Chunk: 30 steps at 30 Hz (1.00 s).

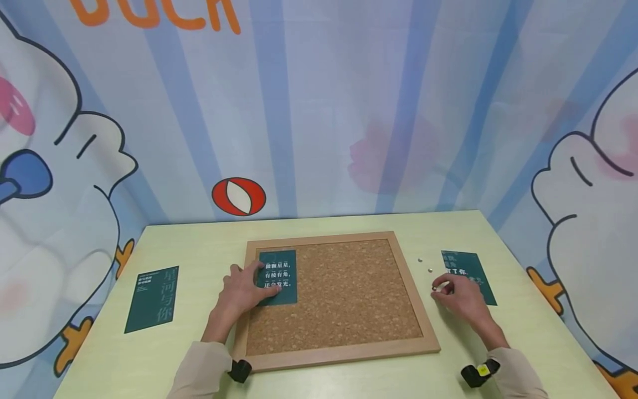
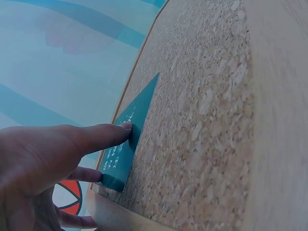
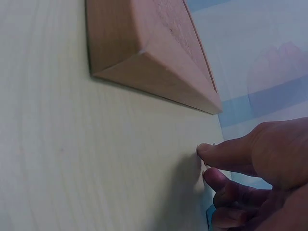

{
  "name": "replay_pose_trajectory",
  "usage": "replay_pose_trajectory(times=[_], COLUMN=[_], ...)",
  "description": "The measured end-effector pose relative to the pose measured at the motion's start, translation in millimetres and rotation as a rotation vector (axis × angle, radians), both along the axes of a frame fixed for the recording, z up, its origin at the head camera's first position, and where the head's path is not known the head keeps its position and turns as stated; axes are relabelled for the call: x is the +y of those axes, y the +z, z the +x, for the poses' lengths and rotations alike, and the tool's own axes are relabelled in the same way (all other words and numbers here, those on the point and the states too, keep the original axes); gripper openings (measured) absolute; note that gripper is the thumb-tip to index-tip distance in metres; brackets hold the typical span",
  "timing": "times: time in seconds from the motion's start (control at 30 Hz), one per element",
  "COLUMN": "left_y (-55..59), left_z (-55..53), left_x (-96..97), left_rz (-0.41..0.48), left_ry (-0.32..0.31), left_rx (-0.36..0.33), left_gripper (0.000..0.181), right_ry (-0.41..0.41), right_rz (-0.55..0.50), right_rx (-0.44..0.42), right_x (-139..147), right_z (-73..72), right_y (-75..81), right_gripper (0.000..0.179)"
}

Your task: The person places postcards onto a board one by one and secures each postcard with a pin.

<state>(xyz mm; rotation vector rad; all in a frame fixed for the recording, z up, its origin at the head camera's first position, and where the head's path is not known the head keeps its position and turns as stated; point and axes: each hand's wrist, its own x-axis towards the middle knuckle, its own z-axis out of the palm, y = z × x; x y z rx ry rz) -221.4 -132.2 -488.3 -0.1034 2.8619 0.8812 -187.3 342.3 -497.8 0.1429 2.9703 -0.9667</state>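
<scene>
My left hand (image 1: 240, 289) presses a dark green card (image 1: 289, 260) with white Chinese characters onto the upper left of a cork board (image 1: 349, 293). In the left wrist view the thumb lies across the face of the card (image 2: 142, 108), and another fingertip touches its edge. To the right of the board, my right hand (image 1: 461, 296) pinches a small metal thumbtack (image 1: 434, 288) between thumb and index finger, low over the table. In the right wrist view the fingers mostly hide it. Two more silver thumbtacks (image 1: 430, 270) lie just beyond these fingertips.
A wooden frame (image 1: 344, 354) borders the board, standing above the pale table (image 1: 379, 382). One green card (image 1: 152, 299) lies at the far left, another green card (image 1: 485, 282) at the right, partly under my right hand. A printed curtain (image 1: 319, 111) hangs behind the table.
</scene>
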Motion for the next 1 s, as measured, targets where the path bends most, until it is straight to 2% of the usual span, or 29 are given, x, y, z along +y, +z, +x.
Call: replay_pose_trajectory(times=[0.23,0.7,1.0], left_y=[-0.2,-2.0,-2.6], left_z=[0.5,0.1,-0.1], left_x=[0.7,1.5,-0.1], left_rz=[0.010,0.015,0.009], left_ry=[0.007,0.012,0.019], left_rx=[-0.005,0.004,0.010], left_gripper=[0.083,0.083,0.083], right_ry=[0.030,0.064,0.080], right_rz=[0.044,0.073,0.015], right_rx=[0.046,0.068,0.082], right_x=[-2,-12,-35], right_z=[0.0,-3.5,-15.0], right_y=[0.5,7.1,20.7], right_gripper=[0.010,0.006,0.010])
